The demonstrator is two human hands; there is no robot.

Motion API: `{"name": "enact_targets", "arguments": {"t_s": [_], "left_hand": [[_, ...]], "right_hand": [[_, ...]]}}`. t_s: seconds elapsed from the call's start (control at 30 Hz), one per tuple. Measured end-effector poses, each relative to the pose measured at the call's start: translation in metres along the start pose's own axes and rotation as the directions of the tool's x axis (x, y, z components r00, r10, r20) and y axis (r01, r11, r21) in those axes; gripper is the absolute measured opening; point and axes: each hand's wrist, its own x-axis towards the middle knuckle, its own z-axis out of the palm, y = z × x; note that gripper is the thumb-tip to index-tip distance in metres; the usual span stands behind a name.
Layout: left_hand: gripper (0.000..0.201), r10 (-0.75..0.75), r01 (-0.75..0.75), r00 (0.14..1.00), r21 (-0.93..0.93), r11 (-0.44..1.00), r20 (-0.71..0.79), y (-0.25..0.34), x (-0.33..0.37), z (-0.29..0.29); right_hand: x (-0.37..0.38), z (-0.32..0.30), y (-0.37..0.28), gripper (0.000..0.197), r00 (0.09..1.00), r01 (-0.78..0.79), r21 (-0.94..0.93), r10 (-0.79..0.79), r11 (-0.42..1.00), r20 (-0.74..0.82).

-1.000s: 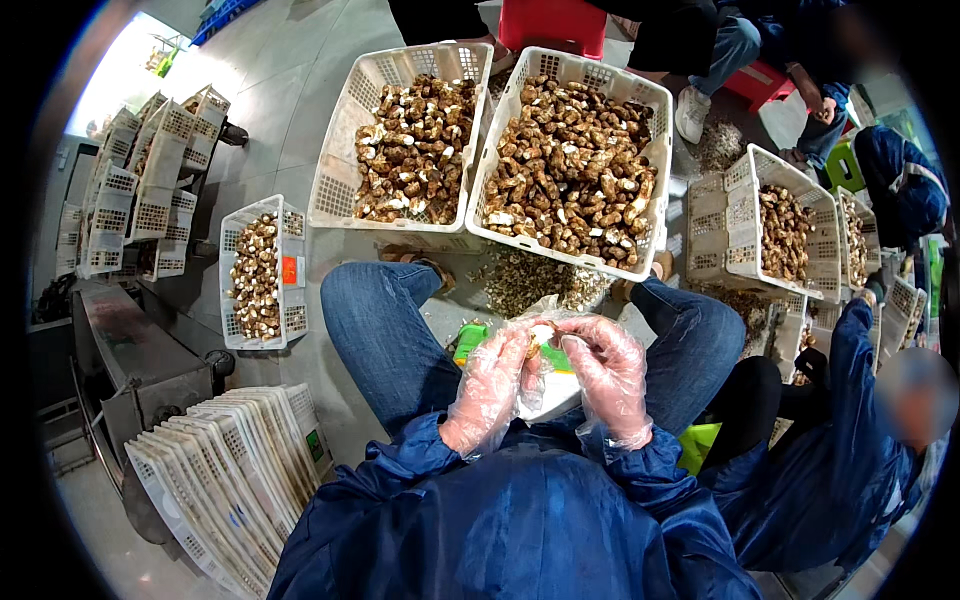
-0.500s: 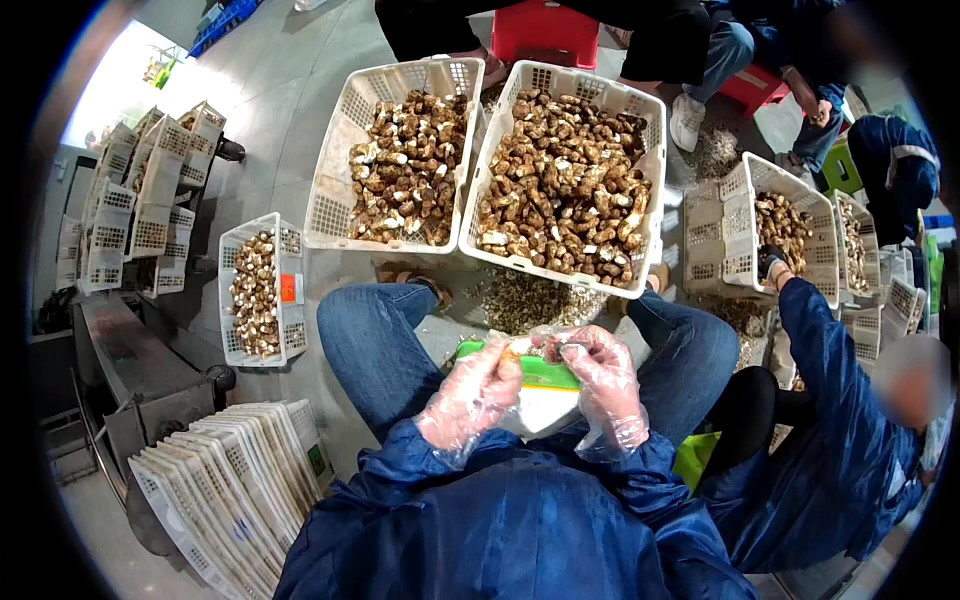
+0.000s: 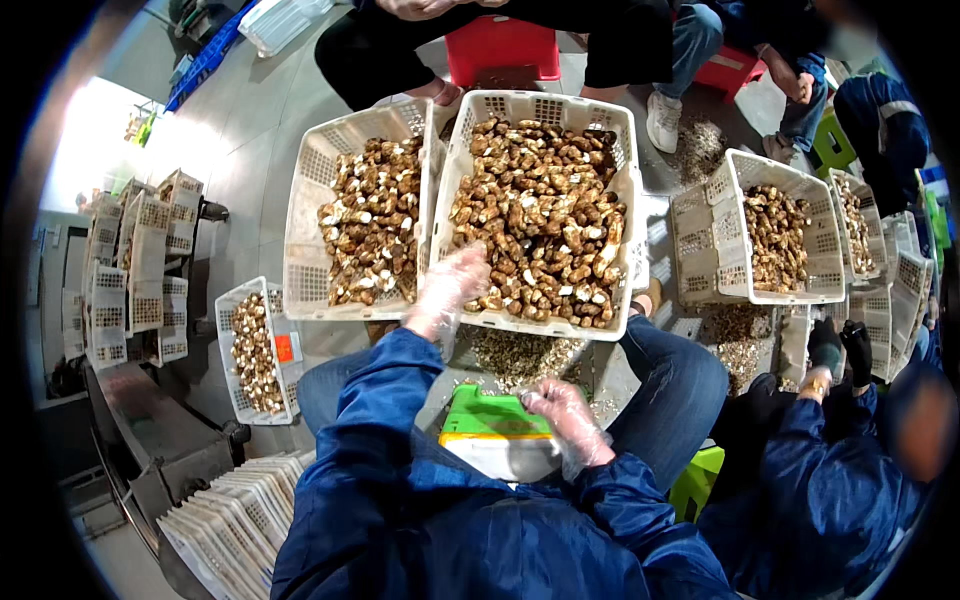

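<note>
Plastic-gloved, my left hand (image 3: 456,285) reaches over the near left edge of a white perforated crate (image 3: 633,215), its fingertips at the heaped brown mushrooms (image 3: 545,205). Its fingers are blurred, and I cannot tell whether they grip one. My right hand (image 3: 570,418), also gloved, is held closed above my lap, its fingers curled; what they hold, if anything, is hidden. Just left of it, between my knees, lies a green and white flat-topped thing (image 3: 490,415) with a yellow edge. A second white crate (image 3: 305,235) of similar mushrooms stands close against the first, on its left.
Pale trimmings (image 3: 520,358) are heaped on the floor below the crates. A smaller crate (image 3: 285,365) of mushrooms stands left, above a row of stacked white crates (image 3: 235,515). A co-worker's sleeve (image 3: 830,450) is at right; another person sits beyond by a red stool (image 3: 503,50).
My hands have parted from over the green thing: the left went forward to the crate, the right stayed near my lap. The co-worker's arm at right has drawn back from a crate.
</note>
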Motion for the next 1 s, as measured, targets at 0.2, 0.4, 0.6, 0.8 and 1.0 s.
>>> {"name": "enact_targets", "arguments": {"t_s": [0.2,0.4,0.6,0.8,1.0], "left_hand": [[0.038,0.189,-0.342,0.931,0.927,0.156,0.312,-0.056,0.086,0.051],[0.035,0.250,-0.321,0.902,0.934,-0.158,0.352,-0.066,0.098,0.055],[0.019,0.457,-0.472,0.850,0.766,0.436,0.263,-0.056,0.077,0.029],[0.033,0.029,0.298,0.892,-0.633,0.715,0.452,-0.043,0.014,0.022],[0.050,0.131,0.462,0.801,-0.742,0.486,0.584,-0.024,-0.068,0.010]], "right_hand": [[-0.001,-0.002,-0.002,0.019,0.999,-0.049,-0.196,0.044,0.979,-0.027],[-0.006,0.001,-0.020,0.024,0.995,-0.093,-0.150,0.087,0.984,-0.045],[-0.005,0.000,-0.016,0.022,0.999,-0.035,-0.280,0.028,0.959,-0.031],[-0.007,-0.007,-0.013,0.019,0.993,0.016,-0.095,-0.027,0.995,-0.113],[-0.010,-0.005,-0.042,0.019,0.973,0.168,-0.003,-0.167,0.986,-0.157]]}}
